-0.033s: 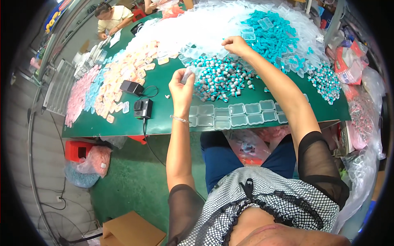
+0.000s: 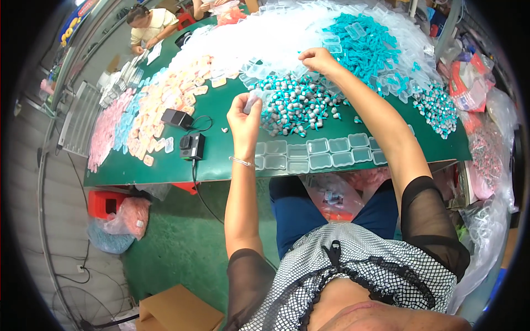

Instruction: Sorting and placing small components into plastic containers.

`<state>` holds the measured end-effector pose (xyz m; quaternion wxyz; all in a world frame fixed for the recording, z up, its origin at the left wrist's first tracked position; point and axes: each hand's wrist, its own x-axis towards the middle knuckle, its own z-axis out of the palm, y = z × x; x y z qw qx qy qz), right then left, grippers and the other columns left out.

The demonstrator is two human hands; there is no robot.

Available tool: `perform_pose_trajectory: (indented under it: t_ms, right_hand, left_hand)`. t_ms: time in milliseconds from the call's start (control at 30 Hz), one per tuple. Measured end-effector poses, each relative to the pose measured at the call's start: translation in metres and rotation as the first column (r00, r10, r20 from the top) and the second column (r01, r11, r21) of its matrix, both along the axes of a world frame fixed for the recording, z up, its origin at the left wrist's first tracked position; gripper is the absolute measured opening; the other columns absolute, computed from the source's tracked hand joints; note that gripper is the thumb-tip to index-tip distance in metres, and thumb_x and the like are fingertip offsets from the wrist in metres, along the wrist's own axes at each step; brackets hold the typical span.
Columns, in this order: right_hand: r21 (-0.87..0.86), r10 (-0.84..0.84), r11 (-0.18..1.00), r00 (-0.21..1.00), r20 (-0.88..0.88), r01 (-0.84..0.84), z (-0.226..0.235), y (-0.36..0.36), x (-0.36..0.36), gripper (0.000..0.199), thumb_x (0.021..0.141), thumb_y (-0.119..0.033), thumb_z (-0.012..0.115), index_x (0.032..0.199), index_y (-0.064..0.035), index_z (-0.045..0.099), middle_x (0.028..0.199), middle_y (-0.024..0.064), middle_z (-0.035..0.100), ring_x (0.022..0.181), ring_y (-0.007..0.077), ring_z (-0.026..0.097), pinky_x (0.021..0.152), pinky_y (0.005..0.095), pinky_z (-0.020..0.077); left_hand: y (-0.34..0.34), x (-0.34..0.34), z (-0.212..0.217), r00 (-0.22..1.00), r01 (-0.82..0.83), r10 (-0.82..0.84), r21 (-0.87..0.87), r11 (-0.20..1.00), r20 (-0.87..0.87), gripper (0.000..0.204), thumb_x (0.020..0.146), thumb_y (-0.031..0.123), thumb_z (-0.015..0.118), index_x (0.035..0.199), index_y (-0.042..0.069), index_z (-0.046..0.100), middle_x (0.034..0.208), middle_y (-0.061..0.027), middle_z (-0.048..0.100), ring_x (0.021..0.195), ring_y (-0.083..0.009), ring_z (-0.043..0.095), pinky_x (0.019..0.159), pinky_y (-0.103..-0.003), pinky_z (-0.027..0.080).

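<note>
My left hand (image 2: pixel 243 113) is raised over the table beside a heap of small grey-and-teal parts (image 2: pixel 298 105). Its thumb and fingers are closed on a small clear plastic piece (image 2: pixel 252 101), mostly covered by the hand. Farther out, my right hand (image 2: pixel 320 59) reaches over the edge of a big mound of clear plastic boxes (image 2: pixel 248 38). Its fingers are pinched together, and a speck of teal shows at their tips, too small to name. Just right of that hand lies a pile of teal pieces (image 2: pixel 364 47).
Open clear trays (image 2: pixel 319 146) line the table's near edge in two rows. Black devices (image 2: pixel 192 147) with cables stand left of my left forearm. Peach (image 2: pixel 160 110) and pink pieces (image 2: pixel 105 132) spread at left. Another person (image 2: pixel 146 27) works at the far left.
</note>
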<state>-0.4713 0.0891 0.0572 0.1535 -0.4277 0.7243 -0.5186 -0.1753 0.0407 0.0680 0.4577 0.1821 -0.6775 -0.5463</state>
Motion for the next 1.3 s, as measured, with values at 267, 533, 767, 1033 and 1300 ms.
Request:
perform_pose_trajectory:
  t_ms: [267,533,767,1033,1300]
  right_hand:
    - [-0.177,0.151,0.980,0.920,0.361,-0.091,0.022,0.148,0.006,0.043,0.080,-0.007,0.062,0.122,-0.0057,0.058,0.098,0.0008,0.057,0.077,0.0088,0.055,0.069,0.0249,0.0476]
    - [-0.154,-0.085,0.987,0.950,-0.301,0.039,0.002,0.325,-0.011,0.016,0.077,0.001,0.065,0.093,-0.0046,0.066,0.097,0.0018,0.060,0.091,0.0159,0.056,0.083,0.0297,0.0440]
    - [-0.152,-0.281,0.959,0.740,-0.611,0.238,-0.039,0.434,-0.025,0.027,0.062,0.010,0.058,0.082,-0.0075,0.064,0.095,0.0031,0.065,0.096,0.0253,0.058,0.087,0.0365,0.0433]
    - [-0.149,-0.309,0.950,0.753,-0.581,0.274,-0.068,0.461,-0.031,0.028,0.067,0.015,0.054,0.084,-0.0059,0.064,0.096,0.0070,0.063,0.094,0.0279,0.060,0.082,0.0361,0.0489]
    - [-0.130,-0.288,0.956,0.757,-0.586,0.263,-0.057,0.457,-0.019,0.015,0.075,0.001,0.056,0.088,-0.0030,0.062,0.097,0.0118,0.061,0.095,0.0300,0.059,0.083,0.0385,0.0484]
  left_hand:
    - [0.064,-0.014,-0.010,0.993,0.060,-0.046,-0.136,0.989,0.104,0.010,0.081,0.004,0.068,0.089,0.002,0.063,0.078,-0.0005,0.059,0.069,-0.0065,0.053,0.062,-0.023,0.045]
    - [0.174,-0.095,-0.014,0.960,0.281,-0.260,-0.362,0.888,0.107,0.016,0.077,0.003,0.070,0.092,0.002,0.066,0.090,-0.0128,0.064,0.080,-0.0255,0.063,0.072,-0.034,0.050]
    - [0.269,-0.175,-0.024,0.954,0.293,-0.250,-0.673,0.679,0.163,0.019,0.069,0.008,0.077,0.088,0.009,0.072,0.084,-0.0070,0.062,0.086,-0.0264,0.057,0.072,-0.036,0.048]
    - [0.317,-0.232,-0.053,0.948,0.316,-0.110,-0.856,0.409,0.298,0.014,0.066,0.014,0.075,0.080,0.013,0.071,0.078,-0.0038,0.061,0.082,-0.0256,0.056,0.068,-0.039,0.046]
    - [0.315,-0.228,-0.057,0.907,0.401,-0.017,-0.848,0.347,0.421,0.010,0.071,0.021,0.072,0.077,0.013,0.070,0.077,-0.0033,0.062,0.081,-0.0248,0.058,0.067,-0.040,0.042]
